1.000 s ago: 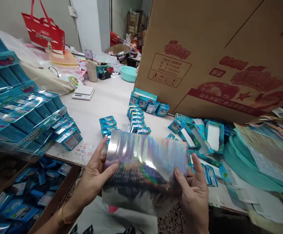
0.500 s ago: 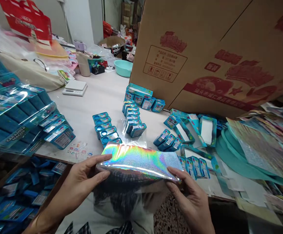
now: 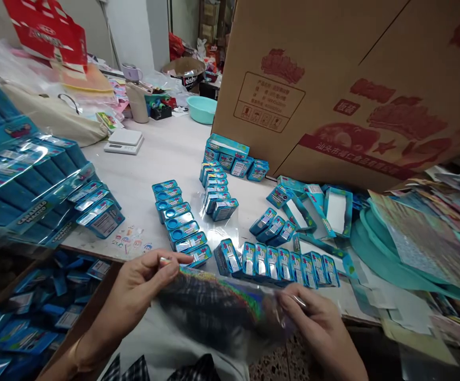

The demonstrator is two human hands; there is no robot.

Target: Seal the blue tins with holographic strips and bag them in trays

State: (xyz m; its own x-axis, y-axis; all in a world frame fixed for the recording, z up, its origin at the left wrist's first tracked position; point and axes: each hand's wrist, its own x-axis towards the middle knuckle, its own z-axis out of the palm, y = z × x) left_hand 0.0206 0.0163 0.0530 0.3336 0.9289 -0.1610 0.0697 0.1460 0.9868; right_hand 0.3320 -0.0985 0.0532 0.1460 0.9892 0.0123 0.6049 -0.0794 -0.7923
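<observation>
Between my two hands a shiny holographic plastic sheet (image 3: 218,307) is stretched at the table's front edge. Its upper edge gives rainbow glints, and the lower part looks dark and see-through. My left hand (image 3: 135,286) pinches its left corner between thumb and fingers. At the right end my right hand (image 3: 319,323) grips the sheet the same way. Just beyond the sheet stands a row of small blue boxes (image 3: 272,262). A slanting column of similar boxes (image 3: 184,227) lies beyond my left fingers. Whether the sheet is a bag, I cannot tell.
A big cardboard carton (image 3: 333,95) stands at the back right. Wrapped blue display boxes (image 3: 27,180) stack at left, above a carton of loose blue boxes (image 3: 27,317). Farther back are a white scale (image 3: 124,141) and a turquoise basin (image 3: 201,110). Turquoise sheets (image 3: 388,254) pile up right.
The sheet has tipped and come down towards me, so its bright face no longer shows. The front row of boxes is now uncovered. Both hands keep their grip.
</observation>
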